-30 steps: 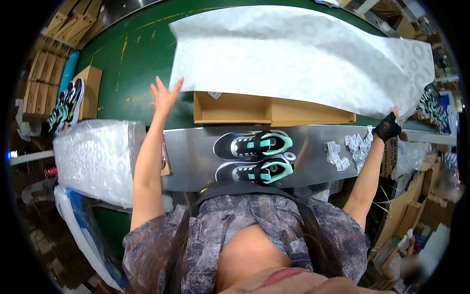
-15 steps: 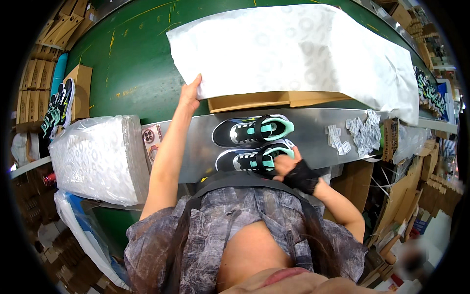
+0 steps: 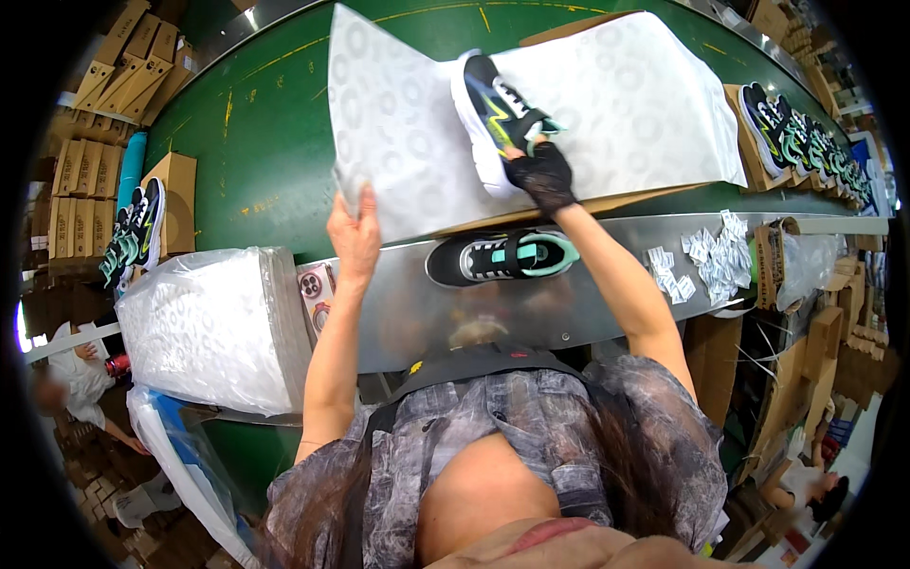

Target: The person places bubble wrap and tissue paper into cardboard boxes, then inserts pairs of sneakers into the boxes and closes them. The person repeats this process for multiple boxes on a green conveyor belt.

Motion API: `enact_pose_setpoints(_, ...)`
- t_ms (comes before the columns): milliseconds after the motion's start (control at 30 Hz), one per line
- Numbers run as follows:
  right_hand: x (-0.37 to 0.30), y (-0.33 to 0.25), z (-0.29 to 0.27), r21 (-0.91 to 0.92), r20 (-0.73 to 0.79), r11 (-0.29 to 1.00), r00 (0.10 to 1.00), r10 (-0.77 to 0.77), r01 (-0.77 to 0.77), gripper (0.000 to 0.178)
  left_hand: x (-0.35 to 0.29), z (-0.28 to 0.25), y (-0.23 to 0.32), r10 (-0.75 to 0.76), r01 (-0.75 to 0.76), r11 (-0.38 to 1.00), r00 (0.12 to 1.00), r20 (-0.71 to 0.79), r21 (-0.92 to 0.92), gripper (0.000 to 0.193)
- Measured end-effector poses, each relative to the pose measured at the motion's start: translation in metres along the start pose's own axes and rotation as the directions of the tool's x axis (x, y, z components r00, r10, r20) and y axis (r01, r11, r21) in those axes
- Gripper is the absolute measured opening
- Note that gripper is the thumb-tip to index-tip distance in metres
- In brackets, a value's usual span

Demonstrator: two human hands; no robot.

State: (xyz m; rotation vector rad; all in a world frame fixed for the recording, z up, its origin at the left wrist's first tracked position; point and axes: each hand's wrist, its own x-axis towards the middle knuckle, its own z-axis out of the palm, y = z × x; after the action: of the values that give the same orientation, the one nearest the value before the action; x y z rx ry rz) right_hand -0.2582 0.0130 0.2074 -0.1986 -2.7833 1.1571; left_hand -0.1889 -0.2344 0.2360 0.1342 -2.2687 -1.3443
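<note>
My right hand (image 3: 542,178), in a black fingerless glove, grips a black, white and mint sneaker (image 3: 488,119) by its heel end. The sneaker is tilted on its side over a large white patterned sheet of wrapping paper (image 3: 616,114). The paper lies across an open cardboard box (image 3: 654,193), most of which it hides. With my left hand (image 3: 355,232) I pinch the paper's near left edge, and its left part stands raised. A second sneaker (image 3: 500,257) like the first rests on the metal ledge between my forearms, toe to the left.
Left of my left arm sits a plastic-wrapped stack of paper (image 3: 204,327) beside a phone-like pink item (image 3: 317,294). Small white packets (image 3: 716,256) are heaped on the right of the metal ledge (image 3: 398,327). More sneakers (image 3: 801,142) line the right; others (image 3: 137,228) stand left by a box.
My right hand has lifted the nearer sneaker off the ledge and carried it forward over the paper. The paper now lies over the box, its left part raised by my left hand.
</note>
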Motion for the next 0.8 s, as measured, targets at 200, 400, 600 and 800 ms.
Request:
enact_pose_setpoints(200, -0.008, 0.017, 0.103, 0.7, 0.339, 0.706, 0.919, -0.199, -0.105, 0.038, 0.007, 0.082, 0.038, 0.202, -0.138, 0.976, 0.865, 0.459, -0.169, 0.056)
enact_pose_setpoints(400, -0.063, 0.0, -0.03, 0.226, 0.076, 0.911, 0.926, -0.37, 0.345, 0.017, 0.036, 0.114, -0.039, -0.105, 0.48, 0.786, 0.725, 0.681, -0.389, 0.05)
enact_pose_setpoints(600, -0.134, 0.058, -0.059, -0.242, 0.448, 0.694, 0.712, -0.54, 0.678, 0.044, 0.017, 0.135, -0.053, 0.01, -0.655, 0.593, 0.588, 0.809, 0.468, 0.054)
enact_pose_setpoints(800, -0.102, 0.018, -0.067, -0.074, 0.326, 0.689, 0.671, -0.666, 0.721, 0.019, 0.014, 0.068, 0.027, 0.006, 0.019, 1.0, 0.533, 0.846, -0.019, 0.072)
